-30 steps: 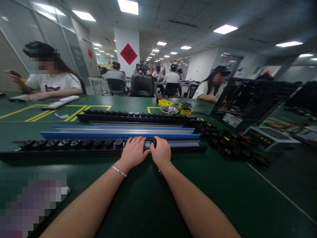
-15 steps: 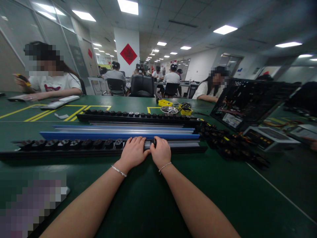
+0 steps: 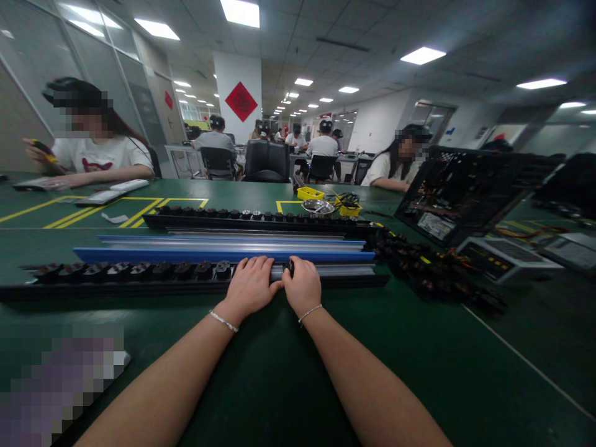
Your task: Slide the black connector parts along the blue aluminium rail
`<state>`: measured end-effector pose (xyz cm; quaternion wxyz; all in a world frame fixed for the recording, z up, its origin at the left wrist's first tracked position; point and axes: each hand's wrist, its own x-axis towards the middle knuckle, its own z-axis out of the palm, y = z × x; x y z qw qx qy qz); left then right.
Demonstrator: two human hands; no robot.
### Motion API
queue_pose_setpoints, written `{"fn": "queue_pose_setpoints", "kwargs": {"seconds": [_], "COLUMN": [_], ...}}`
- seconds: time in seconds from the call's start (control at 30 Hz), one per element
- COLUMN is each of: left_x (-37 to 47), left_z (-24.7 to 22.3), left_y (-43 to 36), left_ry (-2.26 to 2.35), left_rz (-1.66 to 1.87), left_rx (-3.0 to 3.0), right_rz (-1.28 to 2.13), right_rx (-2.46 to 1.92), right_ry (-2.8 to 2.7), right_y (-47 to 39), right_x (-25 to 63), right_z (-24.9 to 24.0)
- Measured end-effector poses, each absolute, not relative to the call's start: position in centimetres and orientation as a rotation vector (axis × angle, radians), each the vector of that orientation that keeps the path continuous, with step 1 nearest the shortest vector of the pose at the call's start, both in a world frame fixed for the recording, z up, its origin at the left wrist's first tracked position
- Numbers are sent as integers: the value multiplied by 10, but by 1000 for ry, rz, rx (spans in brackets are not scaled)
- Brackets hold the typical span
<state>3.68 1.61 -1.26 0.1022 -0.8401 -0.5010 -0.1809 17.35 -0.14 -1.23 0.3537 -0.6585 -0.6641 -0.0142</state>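
Note:
Across the table in front of me lies a long black rail (image 3: 177, 289) with a row of black socket modules (image 3: 162, 271) set in its left part. My left hand (image 3: 250, 285) is closed over the rail just right of the last visible module, fingers on the far side and thumb toward my right hand. What lies under its palm is hidden. My right hand (image 3: 302, 285) pinches a small black socket module (image 3: 291, 268) at the rail, mostly covered by the fingers. Right of it, a bare silver strip (image 3: 347, 270) shows in the rail.
Behind lie blue rails (image 3: 153, 255) and another filled black rail (image 3: 195, 221). Loose black modules (image 3: 410, 261) are heaped right, near an open computer case (image 3: 465, 192) and a power supply unit (image 3: 510, 259). A metal bowl (image 3: 318, 207) stands farther back. Two people sit across.

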Motion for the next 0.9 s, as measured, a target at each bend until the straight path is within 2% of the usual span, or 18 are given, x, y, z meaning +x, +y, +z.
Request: {"fn": "queue_pose_setpoints", "kwargs": {"seconds": [0.9], "left_x": [31], "left_z": [-13], "left_y": [18], "left_ry": [-1454], "left_rz": [-551], "left_rx": [-2487], "right_rz": [-57], "right_rx": [-1686], "right_ry": [-1725], "right_y": [1], "right_x": [175], "right_z": [-14]}}
